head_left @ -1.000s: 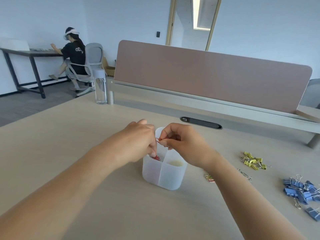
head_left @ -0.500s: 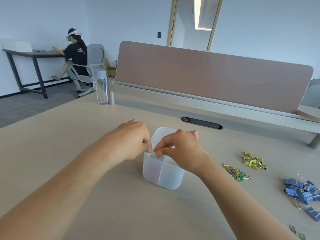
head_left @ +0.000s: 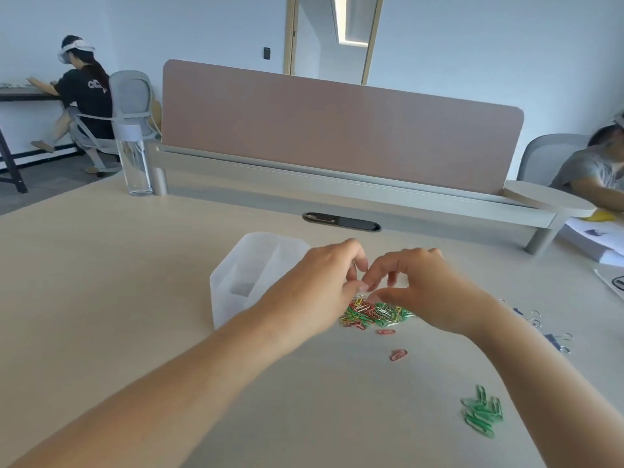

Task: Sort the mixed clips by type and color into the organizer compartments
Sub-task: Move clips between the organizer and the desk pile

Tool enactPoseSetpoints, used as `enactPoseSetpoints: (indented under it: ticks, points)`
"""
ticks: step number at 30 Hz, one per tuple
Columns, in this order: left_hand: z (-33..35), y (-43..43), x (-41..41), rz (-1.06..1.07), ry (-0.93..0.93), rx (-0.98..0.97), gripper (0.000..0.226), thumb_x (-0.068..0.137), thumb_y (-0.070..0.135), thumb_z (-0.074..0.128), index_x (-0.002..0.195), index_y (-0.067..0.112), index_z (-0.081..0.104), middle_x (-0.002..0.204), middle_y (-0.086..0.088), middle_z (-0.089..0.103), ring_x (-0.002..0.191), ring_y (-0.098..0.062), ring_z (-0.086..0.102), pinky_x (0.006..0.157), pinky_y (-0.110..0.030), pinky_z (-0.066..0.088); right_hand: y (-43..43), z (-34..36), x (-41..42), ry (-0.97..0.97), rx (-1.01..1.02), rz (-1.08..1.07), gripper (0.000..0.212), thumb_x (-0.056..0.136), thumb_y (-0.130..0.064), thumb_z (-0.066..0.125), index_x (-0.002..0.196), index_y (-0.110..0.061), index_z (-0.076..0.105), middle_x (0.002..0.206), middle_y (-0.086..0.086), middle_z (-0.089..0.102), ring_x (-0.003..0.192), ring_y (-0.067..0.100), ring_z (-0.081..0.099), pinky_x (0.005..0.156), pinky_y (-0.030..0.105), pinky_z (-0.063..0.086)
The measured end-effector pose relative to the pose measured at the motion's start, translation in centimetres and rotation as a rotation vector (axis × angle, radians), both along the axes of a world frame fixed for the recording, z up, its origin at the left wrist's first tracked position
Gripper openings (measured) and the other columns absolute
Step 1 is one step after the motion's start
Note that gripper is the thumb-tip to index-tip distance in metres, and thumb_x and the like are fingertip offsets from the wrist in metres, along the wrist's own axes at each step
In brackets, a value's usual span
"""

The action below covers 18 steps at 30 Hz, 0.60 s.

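A translucent white organizer with inner dividers stands on the desk, left of my hands. Just to its right lies a mixed pile of red, green, yellow and silver paper clips. My left hand hovers over the pile's left edge, thumb and forefinger pinched together on a clip at the top of the heap. My right hand arches over the pile's right side, fingers spread and curved down, with nothing visibly held. Two loose red clips lie in front of the pile. A group of green clips lies at front right.
Blue binder clips lie at the right, partly behind my right forearm. A clear water bottle stands at back left beside the brown divider panel. Papers and a seated person are at far right; another person sits at back left.
Both hands have left the top of the organizer and moved right, down onto the mixed paper clip pile. My view has turned right and downward.
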<state>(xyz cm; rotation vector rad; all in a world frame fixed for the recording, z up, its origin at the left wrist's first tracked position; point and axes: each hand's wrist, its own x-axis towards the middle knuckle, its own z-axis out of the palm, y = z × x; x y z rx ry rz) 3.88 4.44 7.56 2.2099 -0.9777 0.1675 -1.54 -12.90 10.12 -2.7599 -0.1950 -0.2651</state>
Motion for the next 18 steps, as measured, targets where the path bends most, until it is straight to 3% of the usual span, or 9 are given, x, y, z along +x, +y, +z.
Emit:
enactPoseSetpoints:
  ticks: [4,7,12,18]
  points:
    - [-2.8,-2.4,-0.3,-0.001,0.042,0.065,0.006,0.094,0.022,0.059,0.095,0.028,0.059,0.095,0.011,0.057,0.08,-0.006,0.055,0.072,-0.032,0.051,-2.6,-3.4,-1.7,0.067,-0.025,-0.059,0.016,0.082,-0.037,0.074,0.086,-0.048,0.064,0.094,-0.027,0.062,0.085,-0.004,0.052,0.099,0.027,0.027]
    - [-4.9,-2.9,0.0,0.03,0.039,0.134,0.011,0.093,0.016,0.061,0.096,0.026,0.063,0.097,0.008,0.055,0.088,-0.014,0.057,0.081,-0.035,0.05,-4.2,-5.5,-2.6,0.13,0.028,-0.044,0.023,0.08,-0.042,0.074,0.098,-0.051,0.063,0.104,-0.028,0.056,0.096,-0.002,0.049,0.1,0.029,0.03]
    - [-6.3,-2.8,-0.1,0.054,-0.089,0.201,0.011,0.09,0.019,0.064,0.095,0.02,0.073,0.091,0.003,0.053,0.09,-0.015,0.05,0.078,-0.031,0.044,-5.2,-6.9,-2.6,0.188,-0.052,-0.027,0.038,0.077,-0.054,0.071,0.113,-0.058,0.058,0.112,-0.027,0.044,0.113,-0.001,0.034,0.085,0.023,0.015]
    - [-7.0,-3.0,0.3,0.05,-0.164,0.304,0.02,0.093,0.026,0.059,0.093,0.011,0.072,0.095,-0.003,0.056,0.096,-0.02,0.047,0.082,-0.035,0.042,-5.4,-7.6,-2.4,0.12,0.018,-0.044,0.032,0.074,-0.049,0.077,0.102,-0.053,0.063,0.106,-0.019,0.052,0.103,0.002,0.043,0.093,0.016,0.021]
